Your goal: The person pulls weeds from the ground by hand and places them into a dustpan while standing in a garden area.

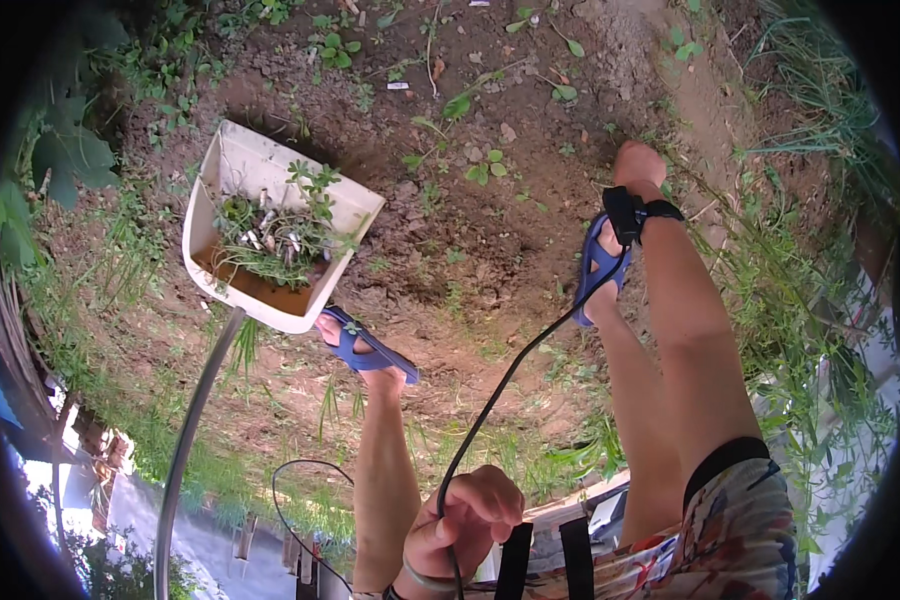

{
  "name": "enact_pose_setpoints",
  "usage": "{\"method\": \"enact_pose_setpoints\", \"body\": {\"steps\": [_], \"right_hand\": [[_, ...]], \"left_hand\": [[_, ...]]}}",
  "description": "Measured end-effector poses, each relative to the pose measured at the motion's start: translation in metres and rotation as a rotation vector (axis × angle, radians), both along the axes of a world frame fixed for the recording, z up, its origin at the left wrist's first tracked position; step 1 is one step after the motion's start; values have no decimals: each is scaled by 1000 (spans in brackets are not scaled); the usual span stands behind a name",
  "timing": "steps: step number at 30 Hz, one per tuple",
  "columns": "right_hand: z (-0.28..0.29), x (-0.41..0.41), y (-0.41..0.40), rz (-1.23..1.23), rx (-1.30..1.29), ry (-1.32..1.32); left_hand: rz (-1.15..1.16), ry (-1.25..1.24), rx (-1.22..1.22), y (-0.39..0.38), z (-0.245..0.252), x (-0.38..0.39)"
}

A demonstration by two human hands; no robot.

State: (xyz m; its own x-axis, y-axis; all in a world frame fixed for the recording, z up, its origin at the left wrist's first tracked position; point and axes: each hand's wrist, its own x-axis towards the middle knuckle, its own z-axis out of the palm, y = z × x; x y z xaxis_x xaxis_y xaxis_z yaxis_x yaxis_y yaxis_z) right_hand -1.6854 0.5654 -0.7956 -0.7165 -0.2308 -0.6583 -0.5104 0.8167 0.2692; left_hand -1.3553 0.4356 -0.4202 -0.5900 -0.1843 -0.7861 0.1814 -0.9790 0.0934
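My right hand (pixel 640 166) is low over the soil beside the right foot, seen from its back with the fingers hidden. A black strapped device (pixel 627 214) sits on that wrist. From it a black cable (pixel 507 377) runs down to my left hand (pixel 468 517), close to my body at the bottom. Those fingers are loosely curled, and the cable passes behind the thumb; whether it is gripped is unclear. Left of the feet, a white long-handled dustpan (pixel 195 238) holds pulled weeds (pixel 266 259), cigarette butts (pixel 250 240) and brown dirt. Neither hand touches it.
The dustpan's metal handle (pixel 182 442) slopes down the left side. Blue sandals (pixel 371 352) are on both feet, set apart on bare soil (pixel 465 247). Small green seedlings (pixel 486 168) dot the ground. Taller weeds (pixel 765 300) crowd the right, and broad leaves (pixel 75 157) the left.
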Motion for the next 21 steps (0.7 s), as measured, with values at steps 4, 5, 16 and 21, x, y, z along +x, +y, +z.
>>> {"method": "enact_pose_setpoints", "body": {"steps": [4, 5, 16, 21], "right_hand": [[1, -12, 17, -50, -26, -10], [0, -12, 20, -78, -27, -13], [34, 52, -94, -44, -610, -113], [7, 74, -202, -231, -989, -49]], "left_hand": [[-56, -35, 5, -1, -5, -6], [-53, -31, 11, -1, -6, -7], [-78, -62, 19, -19, -7, -4], [-28, -71, 27, -26, -8, -4]]}}
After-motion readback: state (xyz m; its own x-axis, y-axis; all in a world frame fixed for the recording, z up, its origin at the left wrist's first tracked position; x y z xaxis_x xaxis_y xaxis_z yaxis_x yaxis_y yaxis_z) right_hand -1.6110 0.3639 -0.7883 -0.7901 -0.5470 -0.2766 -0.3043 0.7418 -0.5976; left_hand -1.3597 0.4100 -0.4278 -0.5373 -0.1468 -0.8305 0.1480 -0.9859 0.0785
